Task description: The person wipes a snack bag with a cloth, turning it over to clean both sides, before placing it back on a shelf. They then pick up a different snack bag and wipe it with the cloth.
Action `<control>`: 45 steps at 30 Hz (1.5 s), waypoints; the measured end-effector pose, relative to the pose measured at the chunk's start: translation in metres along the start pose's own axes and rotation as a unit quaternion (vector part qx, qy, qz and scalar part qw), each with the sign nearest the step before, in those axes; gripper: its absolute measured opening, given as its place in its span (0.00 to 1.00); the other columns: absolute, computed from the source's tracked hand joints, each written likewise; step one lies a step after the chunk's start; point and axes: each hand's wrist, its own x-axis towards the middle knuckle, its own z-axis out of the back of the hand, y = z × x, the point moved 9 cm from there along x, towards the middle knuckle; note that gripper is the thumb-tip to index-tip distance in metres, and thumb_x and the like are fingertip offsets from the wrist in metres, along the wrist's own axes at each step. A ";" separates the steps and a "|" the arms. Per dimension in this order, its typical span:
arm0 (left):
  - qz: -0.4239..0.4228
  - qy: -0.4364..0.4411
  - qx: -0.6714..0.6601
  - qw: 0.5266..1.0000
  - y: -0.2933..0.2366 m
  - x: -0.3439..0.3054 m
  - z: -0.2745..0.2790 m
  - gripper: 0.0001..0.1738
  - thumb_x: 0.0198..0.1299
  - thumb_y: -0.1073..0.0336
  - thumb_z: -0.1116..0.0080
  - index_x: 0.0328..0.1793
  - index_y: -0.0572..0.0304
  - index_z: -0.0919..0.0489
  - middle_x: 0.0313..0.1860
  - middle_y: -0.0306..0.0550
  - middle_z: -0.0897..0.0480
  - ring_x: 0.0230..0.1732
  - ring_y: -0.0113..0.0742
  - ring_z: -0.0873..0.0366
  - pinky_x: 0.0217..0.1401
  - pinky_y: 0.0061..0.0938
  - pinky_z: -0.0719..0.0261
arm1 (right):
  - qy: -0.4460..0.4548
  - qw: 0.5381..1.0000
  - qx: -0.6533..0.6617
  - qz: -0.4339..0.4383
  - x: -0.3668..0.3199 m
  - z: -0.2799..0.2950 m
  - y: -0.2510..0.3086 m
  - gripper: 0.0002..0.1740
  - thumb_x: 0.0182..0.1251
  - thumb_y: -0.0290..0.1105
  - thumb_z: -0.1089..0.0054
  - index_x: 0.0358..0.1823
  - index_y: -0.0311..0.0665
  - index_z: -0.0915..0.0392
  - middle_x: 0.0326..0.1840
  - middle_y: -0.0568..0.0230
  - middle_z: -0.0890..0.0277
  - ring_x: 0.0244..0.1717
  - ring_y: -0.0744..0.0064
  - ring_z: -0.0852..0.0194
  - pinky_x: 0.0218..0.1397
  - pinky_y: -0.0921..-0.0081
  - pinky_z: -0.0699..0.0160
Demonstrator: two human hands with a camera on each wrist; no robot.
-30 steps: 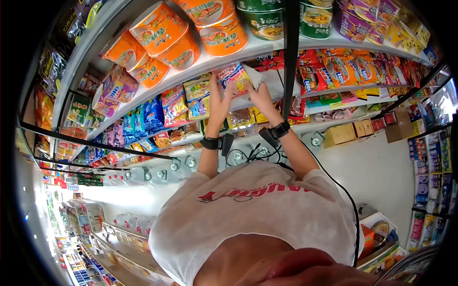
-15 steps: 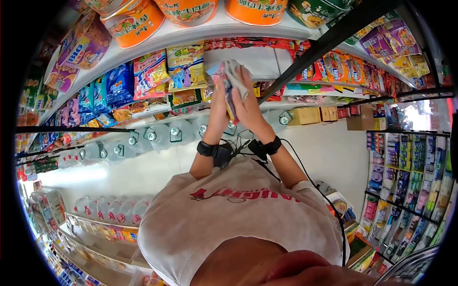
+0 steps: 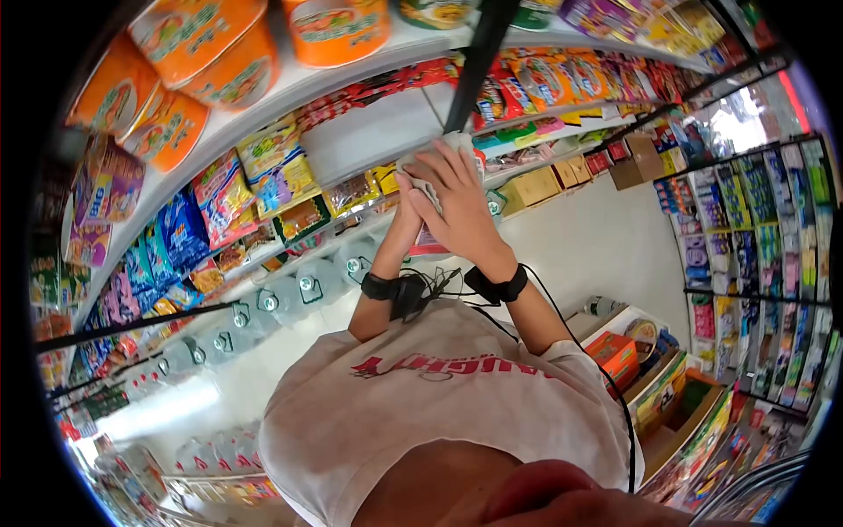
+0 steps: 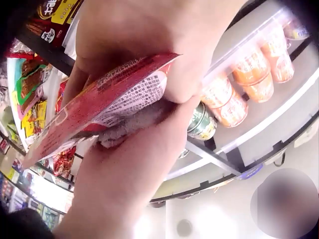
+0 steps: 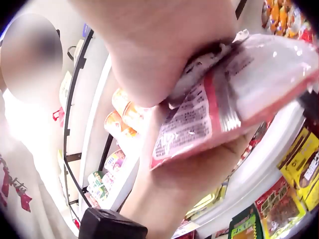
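Note:
In the head view my left hand (image 3: 402, 230) and right hand (image 3: 461, 206) come together in front of the shelf. Between them is a red and white snack packet (image 5: 187, 124), mostly hidden from above. The left hand supports it; its palm lies along the far face in the right wrist view. A grey cloth (image 5: 199, 69) is under the right hand, pressed on the packet's printed white side with the fingers spread over it. In the left wrist view the cloth (image 4: 129, 127) bunches between the right hand and the packet (image 4: 94, 107).
A bare stretch of white shelf (image 3: 369, 140) lies beyond the hands, with yellow snack bags (image 3: 277, 167) to its left and orange noodle packs (image 3: 536, 79) to its right. Orange noodle tubs (image 3: 338, 31) stand above. Large water bottles (image 3: 320, 285) line the floor.
The packet has come off the shelf and nearer my body. My right hand has brought the cloth over onto it, and my view has turned a little.

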 end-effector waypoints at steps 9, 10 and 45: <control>-0.055 0.232 0.174 0.956 -0.007 -0.029 -0.180 0.16 0.70 0.61 0.39 0.57 0.66 0.20 0.47 0.39 0.18 0.45 0.20 0.25 0.49 0.21 0.26 | -0.189 0.827 0.337 -0.409 -0.170 0.089 -0.178 0.33 0.80 0.55 0.60 0.57 0.27 0.24 0.58 0.48 0.23 0.59 0.56 0.25 0.65 0.69 0.32; -0.092 0.226 0.173 0.954 -0.007 -0.031 -0.198 0.17 0.70 0.61 0.39 0.57 0.66 0.20 0.46 0.38 0.17 0.45 0.21 0.25 0.49 0.21 0.25 | -0.187 0.784 0.391 -0.444 -0.190 0.096 -0.185 0.35 0.81 0.56 0.62 0.58 0.27 0.24 0.58 0.50 0.23 0.57 0.59 0.24 0.62 0.72 0.29; -0.198 0.216 0.194 0.936 0.055 -0.072 -0.359 0.33 0.74 0.55 0.48 0.78 0.67 0.40 0.73 0.57 0.32 0.74 0.45 0.34 0.76 0.34 0.38 | -0.345 0.847 0.240 -0.325 -0.339 0.193 -0.161 0.21 0.79 0.34 0.52 0.65 0.29 0.27 0.65 0.49 0.26 0.65 0.60 0.30 0.69 0.64 0.34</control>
